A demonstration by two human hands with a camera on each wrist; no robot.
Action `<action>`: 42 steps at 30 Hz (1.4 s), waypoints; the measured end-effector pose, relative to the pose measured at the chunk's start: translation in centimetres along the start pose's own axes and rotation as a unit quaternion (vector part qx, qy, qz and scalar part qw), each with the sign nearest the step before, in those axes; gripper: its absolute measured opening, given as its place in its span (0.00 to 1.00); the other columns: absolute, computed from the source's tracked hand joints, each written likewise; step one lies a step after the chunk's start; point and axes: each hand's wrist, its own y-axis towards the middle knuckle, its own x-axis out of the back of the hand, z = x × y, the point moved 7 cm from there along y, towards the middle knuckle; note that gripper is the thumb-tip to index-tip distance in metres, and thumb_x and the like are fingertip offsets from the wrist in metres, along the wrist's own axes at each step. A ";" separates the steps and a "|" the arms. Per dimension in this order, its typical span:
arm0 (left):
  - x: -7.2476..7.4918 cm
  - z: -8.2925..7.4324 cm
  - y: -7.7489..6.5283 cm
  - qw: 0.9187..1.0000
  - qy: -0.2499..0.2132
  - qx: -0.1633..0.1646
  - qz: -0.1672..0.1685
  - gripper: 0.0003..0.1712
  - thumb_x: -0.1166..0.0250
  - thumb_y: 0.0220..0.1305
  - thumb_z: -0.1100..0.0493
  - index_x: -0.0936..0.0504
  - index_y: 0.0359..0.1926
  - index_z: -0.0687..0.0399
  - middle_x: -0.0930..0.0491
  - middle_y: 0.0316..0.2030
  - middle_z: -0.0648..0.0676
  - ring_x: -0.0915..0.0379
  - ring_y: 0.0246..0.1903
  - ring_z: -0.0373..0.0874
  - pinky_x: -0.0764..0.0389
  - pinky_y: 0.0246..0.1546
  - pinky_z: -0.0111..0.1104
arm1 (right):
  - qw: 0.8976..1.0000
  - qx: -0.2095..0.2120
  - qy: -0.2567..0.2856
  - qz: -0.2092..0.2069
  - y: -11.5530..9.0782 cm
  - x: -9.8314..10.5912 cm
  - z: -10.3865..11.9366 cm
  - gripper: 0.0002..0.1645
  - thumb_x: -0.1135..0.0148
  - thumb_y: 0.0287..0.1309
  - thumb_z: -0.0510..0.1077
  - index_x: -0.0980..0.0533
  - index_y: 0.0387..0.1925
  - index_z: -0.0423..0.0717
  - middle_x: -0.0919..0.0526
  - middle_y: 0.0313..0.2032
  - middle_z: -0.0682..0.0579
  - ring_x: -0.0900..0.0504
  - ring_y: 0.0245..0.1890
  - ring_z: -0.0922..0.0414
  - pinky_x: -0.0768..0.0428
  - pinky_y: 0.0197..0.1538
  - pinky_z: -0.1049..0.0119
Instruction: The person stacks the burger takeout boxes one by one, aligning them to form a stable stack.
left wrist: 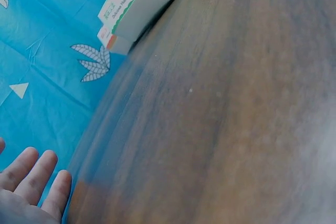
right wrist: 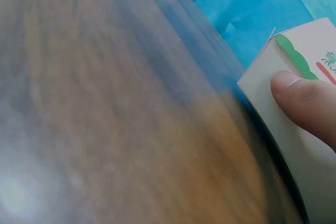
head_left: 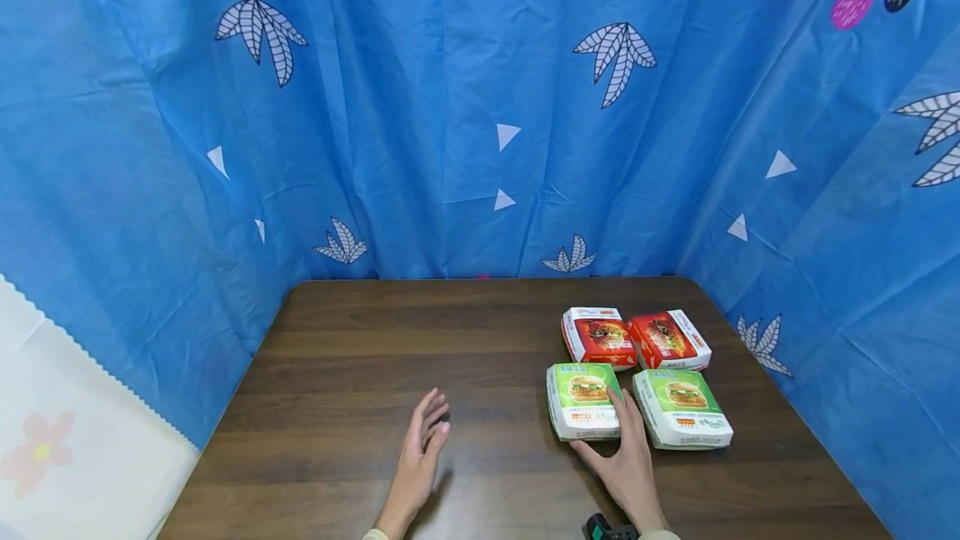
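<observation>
A blue curtain (head_left: 420, 107) with printed leaves closes the back and the right side, and its folds come down to the edge of the brown wooden table (head_left: 360, 357). At the left, a white cloth (head_left: 105, 357) with a pale flower is cut off by the frame. On the right part of the table lie four boxes in two rows. In the front row, the left one is a green-and-white hamburger box (head_left: 577, 417), and the right hand (head_left: 624, 457) pinches it between the thumb and the other fingers, at its near right corner. The second green box (head_left: 684, 407) lies just beside these fingers; behind are the left red box (head_left: 609, 342) and the right red box (head_left: 663, 336), very near each other. The left hand (head_left: 418, 457) is well apart from the boxes, its fingers relaxed and slightly spread. A black device (head_left: 606, 528) at the right wrist is cut off by the lower border. The right hand covers the corner of the gripped box, so I cannot tell how the hidden fingers lie. In the right wrist view, only the thumb against the box wall is visible; the small printing is hard to read.
</observation>
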 end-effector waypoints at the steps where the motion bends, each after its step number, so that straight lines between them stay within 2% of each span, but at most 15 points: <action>1: 0.0 0.0 0.0 1.000 0.000 -0.001 0.000 0.32 0.44 0.77 0.64 0.39 0.77 0.60 0.30 0.70 0.64 0.29 0.67 0.60 0.27 0.65 0.29 | 1.000 0.002 -0.001 -0.004 0.0 0.0 0.0 0.63 0.12 0.39 0.47 0.37 0.76 0.48 0.43 0.75 0.31 0.40 0.72 0.30 0.34 0.65 0.29; 5: 0.0 0.0 0.0 1.000 0.001 -0.004 -0.001 0.32 0.44 0.77 0.65 0.39 0.77 0.58 0.30 0.70 0.65 0.29 0.67 0.60 0.26 0.66 0.31 | 1.000 0.004 -0.002 -0.011 -0.1 0.0 0.0 0.63 0.13 0.40 0.46 0.37 0.76 0.47 0.42 0.75 0.31 0.39 0.72 0.30 0.33 0.65 0.28; 10: 0.0 0.0 -0.1 1.000 0.006 -0.006 -0.003 0.31 0.44 0.76 0.65 0.38 0.77 0.59 0.29 0.69 0.65 0.28 0.67 0.60 0.25 0.67 0.39 | 1.000 -0.003 -0.002 -0.011 -0.2 -0.1 -0.1 0.62 0.13 0.40 0.46 0.37 0.76 0.46 0.43 0.75 0.31 0.39 0.72 0.30 0.33 0.65 0.29; 21: -0.1 0.2 0.1 1.000 0.006 0.005 0.006 0.32 0.45 0.78 0.63 0.41 0.77 0.61 0.31 0.71 0.64 0.29 0.68 0.58 0.28 0.68 0.32 | 1.000 -0.015 0.002 -0.021 -0.3 0.1 -0.3 0.64 0.13 0.41 0.45 0.39 0.77 0.51 0.43 0.76 0.31 0.39 0.72 0.31 0.33 0.66 0.29; 31: 0.0 0.2 -0.1 1.000 0.016 0.011 0.008 0.32 0.45 0.78 0.62 0.41 0.77 0.61 0.31 0.71 0.64 0.30 0.68 0.59 0.27 0.69 0.41 | 0.999 -0.023 0.009 -0.024 -0.8 0.0 -0.1 0.63 0.13 0.42 0.46 0.39 0.78 0.51 0.43 0.75 0.31 0.39 0.72 0.32 0.33 0.66 0.30; 37: 0.0 0.3 -0.2 1.000 0.016 0.009 0.005 0.32 0.45 0.78 0.62 0.40 0.77 0.61 0.30 0.70 0.64 0.29 0.68 0.58 0.27 0.68 0.33 | 0.999 -0.019 0.019 -0.032 -1.2 0.1 0.3 0.64 0.13 0.42 0.45 0.39 0.78 0.53 0.42 0.75 0.33 0.38 0.72 0.33 0.32 0.65 0.32; 42: 0.0 0.3 -0.2 1.000 0.017 0.006 0.006 0.31 0.44 0.78 0.63 0.40 0.77 0.61 0.30 0.70 0.64 0.29 0.67 0.58 0.26 0.67 0.34 | 0.999 -0.020 0.027 -0.037 -1.5 0.1 0.6 0.64 0.13 0.41 0.43 0.39 0.78 0.55 0.41 0.75 0.35 0.38 0.72 0.35 0.32 0.65 0.34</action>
